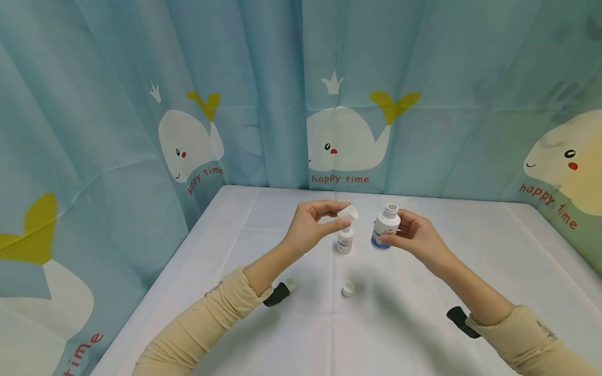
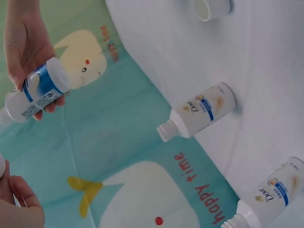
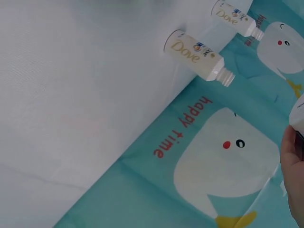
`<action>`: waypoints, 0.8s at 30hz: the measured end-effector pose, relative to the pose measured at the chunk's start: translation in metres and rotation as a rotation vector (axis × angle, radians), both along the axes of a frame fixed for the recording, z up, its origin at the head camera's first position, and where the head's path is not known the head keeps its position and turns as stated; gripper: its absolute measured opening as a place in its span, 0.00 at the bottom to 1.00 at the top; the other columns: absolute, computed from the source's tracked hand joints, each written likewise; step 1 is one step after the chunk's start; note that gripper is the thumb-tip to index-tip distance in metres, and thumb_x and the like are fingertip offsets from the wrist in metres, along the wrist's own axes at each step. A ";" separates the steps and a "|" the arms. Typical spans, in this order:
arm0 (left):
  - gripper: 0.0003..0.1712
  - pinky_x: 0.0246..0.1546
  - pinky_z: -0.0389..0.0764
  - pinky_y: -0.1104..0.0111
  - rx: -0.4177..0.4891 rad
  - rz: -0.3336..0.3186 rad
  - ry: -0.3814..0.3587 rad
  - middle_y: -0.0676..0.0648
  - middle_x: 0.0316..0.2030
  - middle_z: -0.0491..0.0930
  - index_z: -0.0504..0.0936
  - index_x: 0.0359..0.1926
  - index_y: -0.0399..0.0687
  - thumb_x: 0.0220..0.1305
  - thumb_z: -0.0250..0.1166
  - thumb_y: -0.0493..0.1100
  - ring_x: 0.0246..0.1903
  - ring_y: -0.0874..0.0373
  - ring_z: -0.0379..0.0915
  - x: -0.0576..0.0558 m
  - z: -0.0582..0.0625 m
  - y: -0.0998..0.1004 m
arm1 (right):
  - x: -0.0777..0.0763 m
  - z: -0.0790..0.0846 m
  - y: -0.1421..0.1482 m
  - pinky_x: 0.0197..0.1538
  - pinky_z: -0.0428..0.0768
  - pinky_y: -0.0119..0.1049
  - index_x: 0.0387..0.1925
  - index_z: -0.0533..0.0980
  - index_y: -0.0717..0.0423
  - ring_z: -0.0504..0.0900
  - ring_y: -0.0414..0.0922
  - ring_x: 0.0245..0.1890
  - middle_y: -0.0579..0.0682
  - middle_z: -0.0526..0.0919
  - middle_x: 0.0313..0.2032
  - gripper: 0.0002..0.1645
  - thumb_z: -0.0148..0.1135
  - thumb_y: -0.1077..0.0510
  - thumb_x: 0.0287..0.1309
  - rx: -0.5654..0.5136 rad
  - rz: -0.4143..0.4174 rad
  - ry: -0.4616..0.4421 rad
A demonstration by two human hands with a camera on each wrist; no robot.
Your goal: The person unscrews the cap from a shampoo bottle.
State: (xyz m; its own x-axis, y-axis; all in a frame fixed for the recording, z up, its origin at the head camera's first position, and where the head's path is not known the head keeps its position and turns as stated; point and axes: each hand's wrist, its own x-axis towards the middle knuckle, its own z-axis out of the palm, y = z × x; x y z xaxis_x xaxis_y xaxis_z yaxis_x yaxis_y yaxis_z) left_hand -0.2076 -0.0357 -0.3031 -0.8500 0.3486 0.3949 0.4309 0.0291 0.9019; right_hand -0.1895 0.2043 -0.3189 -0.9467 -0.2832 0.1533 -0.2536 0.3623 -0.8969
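My left hand (image 1: 310, 222) pinches a white cap (image 1: 348, 212) between thumb and fingers, its hollow side partly showing. To its right, my right hand (image 1: 416, 235) grips a white bottle with a blue lower band (image 1: 385, 230). That bottle has a bare threaded neck and is held nearly upright; only its edge shows in the right wrist view. Below the left fingers a small white Dove bottle (image 1: 345, 243) stands on the table. Two uncapped Dove bottles appear in the left wrist view, one in the middle (image 2: 204, 109) and another at lower right (image 2: 270, 194).
A loose white cap (image 1: 348, 289) lies on the white table (image 1: 400, 334), nearer me than the bottles. Black wrist-worn pieces show by the left sleeve (image 1: 202, 318) and the right sleeve (image 1: 531, 334). A blue whale-print curtain (image 1: 263, 130) hangs round the table.
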 end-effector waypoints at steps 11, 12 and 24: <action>0.17 0.45 0.78 0.76 0.035 -0.075 -0.046 0.33 0.46 0.77 0.79 0.47 0.27 0.54 0.66 0.27 0.36 0.68 0.74 0.002 -0.007 0.005 | -0.004 -0.009 0.011 0.45 0.79 0.23 0.57 0.68 0.68 0.79 0.28 0.40 0.55 0.79 0.49 0.29 0.65 0.59 0.57 0.048 -0.031 0.045; 0.17 0.44 0.79 0.77 0.033 -0.080 -0.063 0.33 0.45 0.78 0.79 0.47 0.27 0.54 0.66 0.27 0.35 0.68 0.74 0.002 -0.007 0.005 | -0.005 -0.010 0.011 0.45 0.79 0.23 0.57 0.68 0.68 0.78 0.27 0.40 0.59 0.78 0.50 0.29 0.65 0.59 0.57 0.060 -0.034 0.052; 0.18 0.40 0.83 0.69 -0.086 -0.153 -0.224 0.34 0.43 0.81 0.81 0.47 0.32 0.54 0.68 0.31 0.32 0.67 0.79 0.005 -0.016 0.014 | -0.017 -0.024 0.024 0.46 0.79 0.23 0.57 0.67 0.70 0.79 0.30 0.42 0.66 0.77 0.51 0.29 0.64 0.60 0.57 0.125 -0.014 0.066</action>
